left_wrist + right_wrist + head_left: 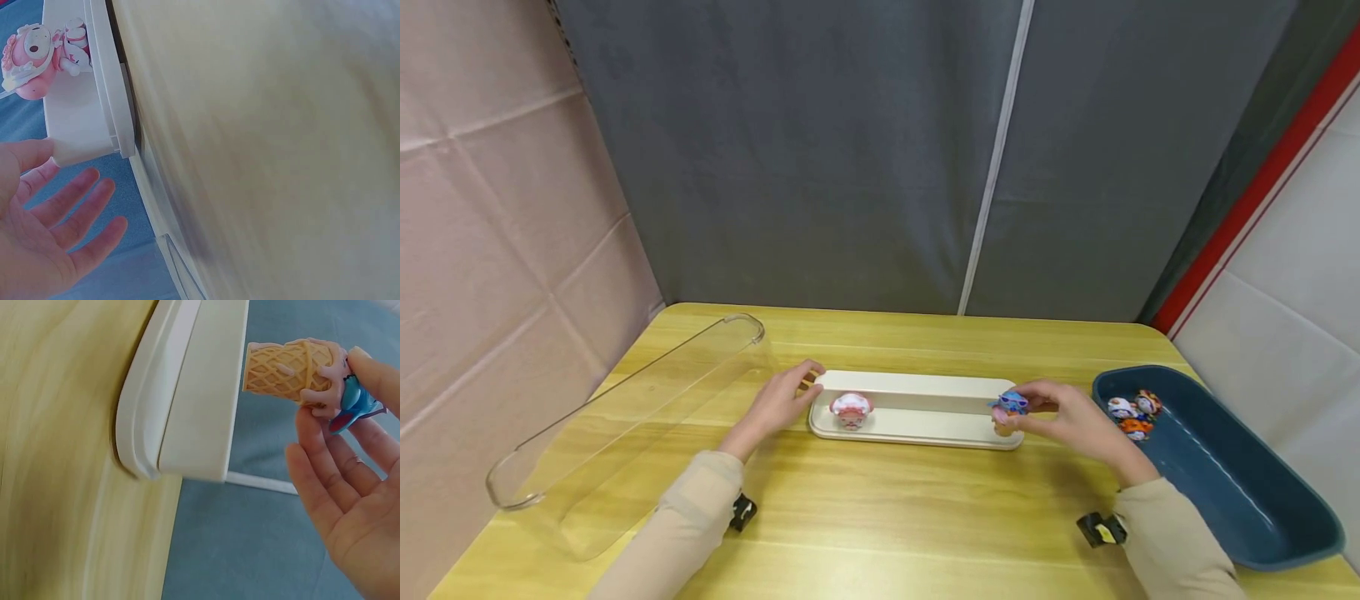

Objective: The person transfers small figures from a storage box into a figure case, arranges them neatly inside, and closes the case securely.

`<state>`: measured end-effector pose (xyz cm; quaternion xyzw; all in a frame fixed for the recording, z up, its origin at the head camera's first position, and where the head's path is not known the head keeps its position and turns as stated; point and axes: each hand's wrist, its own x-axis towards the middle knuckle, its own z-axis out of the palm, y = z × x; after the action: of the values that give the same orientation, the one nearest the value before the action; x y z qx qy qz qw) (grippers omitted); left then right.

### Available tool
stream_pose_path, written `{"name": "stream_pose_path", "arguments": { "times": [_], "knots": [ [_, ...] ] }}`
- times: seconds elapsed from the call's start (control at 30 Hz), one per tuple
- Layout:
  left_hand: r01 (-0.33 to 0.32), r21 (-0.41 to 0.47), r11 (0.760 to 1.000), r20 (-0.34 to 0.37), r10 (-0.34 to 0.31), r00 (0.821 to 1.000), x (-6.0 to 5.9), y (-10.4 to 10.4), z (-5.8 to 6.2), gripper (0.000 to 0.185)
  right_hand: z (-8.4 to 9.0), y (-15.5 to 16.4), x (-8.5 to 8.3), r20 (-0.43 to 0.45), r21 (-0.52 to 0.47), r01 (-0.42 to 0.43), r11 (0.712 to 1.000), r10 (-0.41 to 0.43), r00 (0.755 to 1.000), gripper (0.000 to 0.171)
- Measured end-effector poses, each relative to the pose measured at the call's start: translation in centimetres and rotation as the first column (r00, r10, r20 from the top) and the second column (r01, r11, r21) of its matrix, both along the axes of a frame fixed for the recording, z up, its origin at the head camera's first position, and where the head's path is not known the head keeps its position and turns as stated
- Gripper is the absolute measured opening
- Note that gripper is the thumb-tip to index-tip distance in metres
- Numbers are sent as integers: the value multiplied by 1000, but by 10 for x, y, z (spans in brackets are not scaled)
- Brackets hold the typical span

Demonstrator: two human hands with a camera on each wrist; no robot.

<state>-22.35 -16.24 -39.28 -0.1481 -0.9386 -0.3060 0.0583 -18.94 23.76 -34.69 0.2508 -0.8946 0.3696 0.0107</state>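
A long white two-level display base (925, 423) lies on the table. At its left end my left hand (781, 400) lightly pinches the back corner between thumb and index finger, the other fingers spread loosely. A pink and white figurine (39, 53) stands on the base near that end. Over the base's right end, my right hand (1063, 417) holds an ice cream cone figurine (294, 372) with a blue character on top. The thumb and fingers grip its blue top. In the right wrist view, the cone's bottom points toward the base; contact is unclear.
On the right stands a dark blue bin (1217, 467) with several small figurines (1135, 414) in its far left corner. A clear plastic cover (640, 417) lies along the left side of the table. A grey curtain (812, 167) hangs behind the table.
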Motion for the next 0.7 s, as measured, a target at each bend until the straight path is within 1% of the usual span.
{"name": "stream_pose_path", "arguments": {
  "times": [0.27, 0.47, 0.7],
  "knots": [
    [-4, 0, 1000, 3, 4, 1000, -1, 0, 0, 23, -7, -17, -5, -21, -39, -71, 997, 70, 997, 31],
    [-2, 5, 1000, 5, 2, 1000, -1, 1, -1, 23, -9, -30, -7, -13, -46, -93, 995, 92, 996, 32],
    [-4, 9, 1000, 3, 4, 1000, -1, 2, 0, 23, -12, -44, -11, -36, -82, -140, 987, 137, 990, 30]
  ]
}}
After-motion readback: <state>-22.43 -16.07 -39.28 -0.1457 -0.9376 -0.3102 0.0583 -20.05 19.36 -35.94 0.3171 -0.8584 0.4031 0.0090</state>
